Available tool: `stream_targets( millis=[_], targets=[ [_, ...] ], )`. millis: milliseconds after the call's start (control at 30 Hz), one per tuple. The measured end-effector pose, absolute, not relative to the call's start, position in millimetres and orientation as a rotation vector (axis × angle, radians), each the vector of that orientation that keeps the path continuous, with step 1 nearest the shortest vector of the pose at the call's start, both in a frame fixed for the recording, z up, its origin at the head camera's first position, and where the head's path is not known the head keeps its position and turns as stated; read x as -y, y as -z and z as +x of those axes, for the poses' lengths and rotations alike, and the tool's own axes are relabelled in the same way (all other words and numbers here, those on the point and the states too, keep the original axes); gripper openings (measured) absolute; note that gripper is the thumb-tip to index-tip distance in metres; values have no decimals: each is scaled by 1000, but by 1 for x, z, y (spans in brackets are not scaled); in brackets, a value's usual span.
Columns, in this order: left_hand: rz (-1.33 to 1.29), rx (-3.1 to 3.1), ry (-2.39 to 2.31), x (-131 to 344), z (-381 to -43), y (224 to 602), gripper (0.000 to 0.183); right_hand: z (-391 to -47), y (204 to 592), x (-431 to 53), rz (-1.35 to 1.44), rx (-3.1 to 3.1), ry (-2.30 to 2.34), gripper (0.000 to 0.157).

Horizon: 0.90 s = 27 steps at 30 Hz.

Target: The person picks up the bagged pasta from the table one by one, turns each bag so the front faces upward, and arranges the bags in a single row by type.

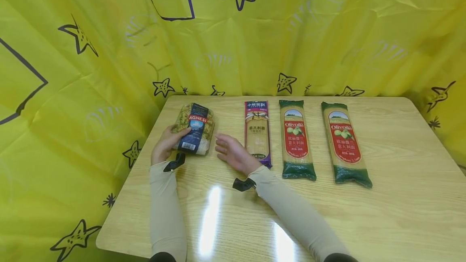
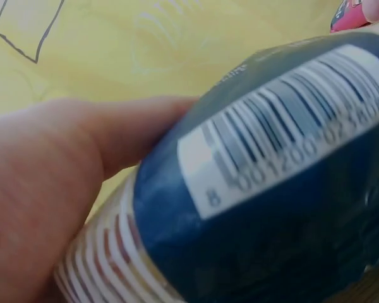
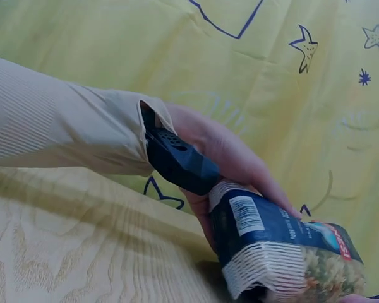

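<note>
A bag of short, spiral-looking pasta with a dark blue AGNESI label lies at the table's far left. My left hand grips its left side, the thumb across the front and the other fingers mostly hidden. Close up in the left wrist view are the bag's barcode and striped lower edge. Just right of the bag is my right hand, fingers loosely extended and holding nothing; the head view shows a small gap between them. Its fingertips show at the right edge of the right wrist view.
Right of my right hand lies a purple-edged pack of long pasta. Two green-ended Olivoila spaghetti packs lie farther right. A yellow patterned curtain hangs behind and left of the wooden table.
</note>
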State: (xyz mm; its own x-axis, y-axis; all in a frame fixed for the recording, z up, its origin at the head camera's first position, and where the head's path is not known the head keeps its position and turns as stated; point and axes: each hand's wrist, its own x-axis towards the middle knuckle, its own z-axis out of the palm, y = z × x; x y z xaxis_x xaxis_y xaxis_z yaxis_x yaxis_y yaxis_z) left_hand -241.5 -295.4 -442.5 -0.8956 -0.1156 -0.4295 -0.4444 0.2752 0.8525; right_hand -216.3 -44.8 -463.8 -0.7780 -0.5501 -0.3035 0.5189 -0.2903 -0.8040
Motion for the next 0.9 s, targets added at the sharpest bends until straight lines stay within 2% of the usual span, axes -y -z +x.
stream_targets(
  millis=[700,900],
  targets=[
    [-436,-2156,-1758,272,-252,452,100,-222,471,47,-26,-1183,2171,79],
    [-418,-2258,-1651,264,-252,446,101,-223,466,44,-13,-1175,2194,77]
  ],
)
